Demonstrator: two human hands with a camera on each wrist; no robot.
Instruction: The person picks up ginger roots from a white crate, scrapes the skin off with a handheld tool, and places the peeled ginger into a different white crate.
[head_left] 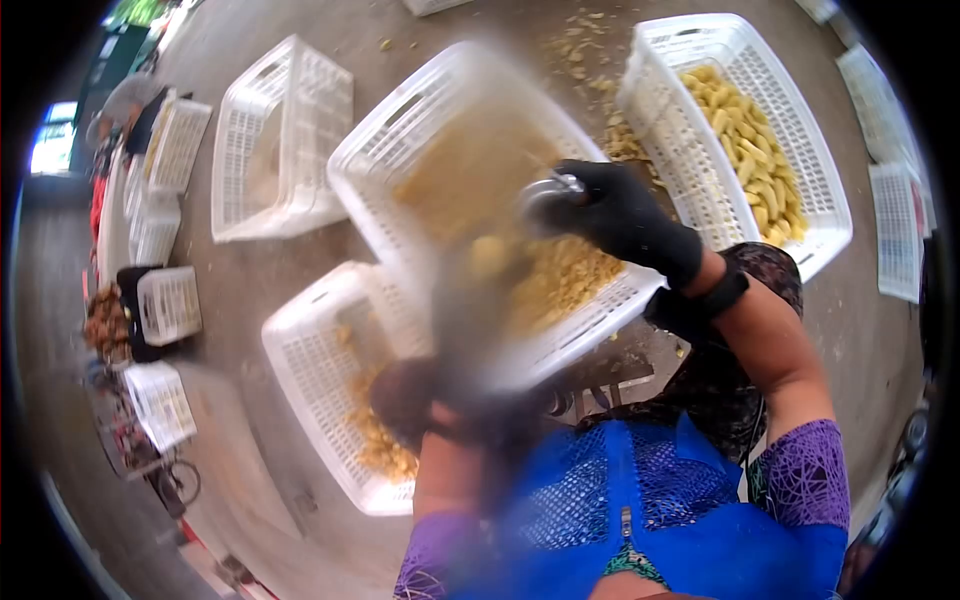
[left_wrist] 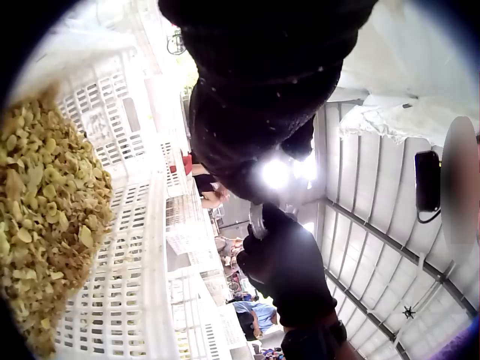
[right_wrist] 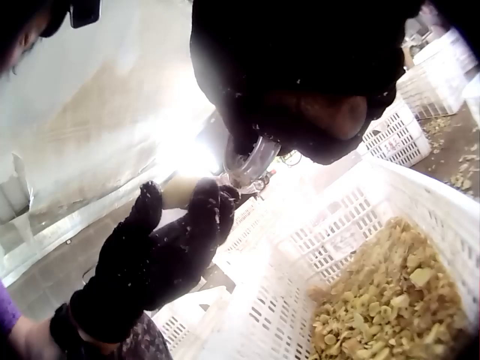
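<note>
In the head view my black-gloved right hand (head_left: 635, 220) grips a shiny ring-shaped tool (head_left: 552, 197) over a white crate (head_left: 395, 120) of yellowish scraps (head_left: 575, 280). My left hand is a dark blur there, beside a pale piece (head_left: 489, 257). The right wrist view shows my left hand (right_wrist: 161, 255) pinching that pale piece (right_wrist: 178, 193) between thumb and fingers, close to the tool (right_wrist: 253, 161), whose clear rounded end sticks out under my right hand (right_wrist: 300, 90). My left hand (left_wrist: 262, 105) fills the top of the left wrist view and hides the piece.
A crate (head_left: 675, 165) of peeled yellow pieces (head_left: 745, 150) stands at the right. Another crate (head_left: 310, 400) with scraps is at the lower left, and a further crate (head_left: 325, 130) behind it. Scraps lie on the floor. People and more crates are at the far left.
</note>
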